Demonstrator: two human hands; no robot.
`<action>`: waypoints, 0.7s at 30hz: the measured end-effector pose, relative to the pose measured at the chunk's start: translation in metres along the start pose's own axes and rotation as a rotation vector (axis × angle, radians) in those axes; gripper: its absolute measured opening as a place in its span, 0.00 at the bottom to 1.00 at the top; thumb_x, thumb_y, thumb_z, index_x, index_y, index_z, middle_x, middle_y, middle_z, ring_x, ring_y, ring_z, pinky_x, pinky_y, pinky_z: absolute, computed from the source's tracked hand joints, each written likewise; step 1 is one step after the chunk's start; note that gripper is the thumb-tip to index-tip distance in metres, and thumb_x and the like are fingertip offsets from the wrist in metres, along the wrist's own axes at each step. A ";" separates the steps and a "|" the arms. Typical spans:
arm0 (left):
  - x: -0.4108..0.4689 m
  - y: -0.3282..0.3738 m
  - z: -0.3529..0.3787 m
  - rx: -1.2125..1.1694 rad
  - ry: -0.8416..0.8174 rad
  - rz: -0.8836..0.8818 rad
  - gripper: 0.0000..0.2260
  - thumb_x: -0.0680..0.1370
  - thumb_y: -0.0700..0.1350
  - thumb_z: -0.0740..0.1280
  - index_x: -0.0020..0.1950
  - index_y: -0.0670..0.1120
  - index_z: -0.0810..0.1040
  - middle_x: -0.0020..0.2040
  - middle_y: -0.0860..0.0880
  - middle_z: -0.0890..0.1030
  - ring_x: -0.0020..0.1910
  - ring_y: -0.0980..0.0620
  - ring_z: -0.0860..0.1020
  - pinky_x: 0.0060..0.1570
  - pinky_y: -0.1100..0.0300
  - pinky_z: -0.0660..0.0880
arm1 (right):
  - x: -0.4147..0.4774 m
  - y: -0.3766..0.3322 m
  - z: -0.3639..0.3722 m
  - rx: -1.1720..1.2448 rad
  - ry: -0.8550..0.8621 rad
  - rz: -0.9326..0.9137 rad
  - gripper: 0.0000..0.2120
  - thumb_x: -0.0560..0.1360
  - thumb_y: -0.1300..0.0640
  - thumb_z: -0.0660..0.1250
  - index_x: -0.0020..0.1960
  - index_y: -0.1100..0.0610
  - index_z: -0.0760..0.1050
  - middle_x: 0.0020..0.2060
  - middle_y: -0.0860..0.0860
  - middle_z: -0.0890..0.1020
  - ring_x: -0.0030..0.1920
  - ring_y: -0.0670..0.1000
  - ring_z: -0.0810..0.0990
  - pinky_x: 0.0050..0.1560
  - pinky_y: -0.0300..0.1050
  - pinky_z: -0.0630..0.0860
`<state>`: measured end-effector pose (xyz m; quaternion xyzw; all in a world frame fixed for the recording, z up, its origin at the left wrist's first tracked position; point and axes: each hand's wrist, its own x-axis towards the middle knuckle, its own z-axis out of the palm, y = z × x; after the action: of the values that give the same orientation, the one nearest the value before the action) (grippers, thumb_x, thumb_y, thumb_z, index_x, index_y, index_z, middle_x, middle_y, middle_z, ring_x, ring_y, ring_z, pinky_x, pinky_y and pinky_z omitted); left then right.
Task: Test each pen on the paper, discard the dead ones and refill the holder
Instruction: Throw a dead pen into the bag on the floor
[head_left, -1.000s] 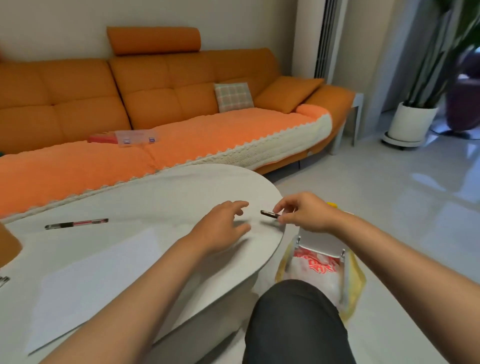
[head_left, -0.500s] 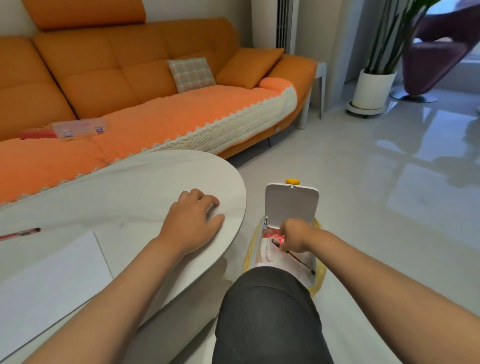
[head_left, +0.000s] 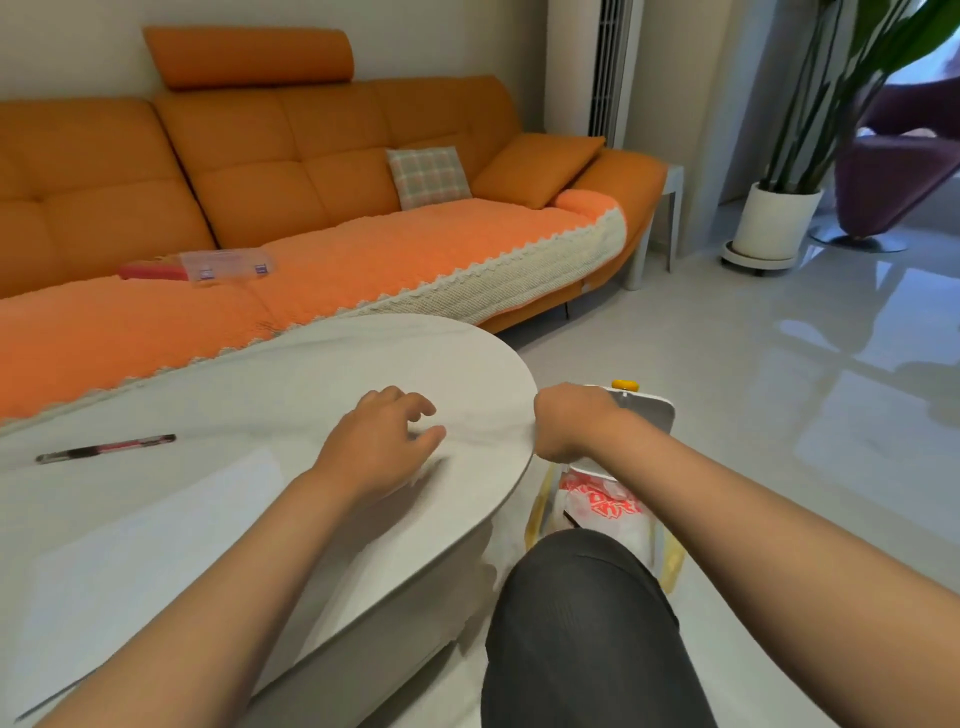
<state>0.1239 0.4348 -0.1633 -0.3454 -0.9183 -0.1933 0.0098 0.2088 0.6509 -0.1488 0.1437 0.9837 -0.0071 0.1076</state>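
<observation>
One pen (head_left: 106, 449), dark at both ends with a pinkish barrel, is seen lying flat at the far left of the pale oval table (head_left: 291, 374), apart from both hands. Just below and to the right of it, a white sheet of paper (head_left: 150, 540) is spread on the tabletop, crossed at its right side by the left forearm. The left hand (head_left: 379, 447) is rested on the table near its rounded right end, palm down, fingers loosely curled and nothing gripped. At the table's right edge the right hand (head_left: 571, 421) is held above the floor, curled into a loose fist with its back turned to the camera; whether anything is enclosed in it cannot be told. Directly behind and below that hand a small bin (head_left: 670, 561) with a raised white lid (head_left: 652, 415) and a yellow rim is placed on the floor, lined with a white bag printed in red (head_left: 602, 504). A dark-trousered knee (head_left: 582, 623) is seen in front of the bin. An orange sofa (head_left: 311, 171) is set behind the table.
</observation>
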 end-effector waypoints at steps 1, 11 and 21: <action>-0.006 -0.010 -0.008 -0.005 0.011 -0.017 0.14 0.79 0.58 0.62 0.63 0.56 0.76 0.54 0.57 0.75 0.57 0.55 0.70 0.54 0.57 0.70 | -0.003 -0.010 -0.010 -0.050 -0.005 0.021 0.05 0.73 0.54 0.64 0.46 0.55 0.75 0.39 0.50 0.77 0.41 0.54 0.77 0.40 0.46 0.71; -0.080 -0.106 -0.070 0.004 0.111 -0.186 0.14 0.79 0.58 0.63 0.62 0.56 0.76 0.52 0.57 0.76 0.51 0.55 0.73 0.50 0.56 0.74 | -0.003 -0.196 -0.055 0.353 0.047 -0.395 0.06 0.75 0.51 0.63 0.47 0.50 0.77 0.47 0.48 0.81 0.48 0.51 0.79 0.49 0.49 0.79; -0.189 -0.215 -0.129 0.066 0.165 -0.422 0.11 0.79 0.54 0.66 0.61 0.56 0.77 0.52 0.56 0.76 0.49 0.55 0.75 0.48 0.57 0.75 | -0.005 -0.366 -0.033 0.395 -0.053 -0.754 0.09 0.76 0.59 0.64 0.53 0.51 0.79 0.43 0.45 0.78 0.48 0.50 0.78 0.51 0.45 0.77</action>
<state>0.1160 0.1211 -0.1480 -0.1284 -0.9721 -0.1885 0.0555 0.1026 0.3003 -0.1218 -0.2087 0.9440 -0.2380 0.0933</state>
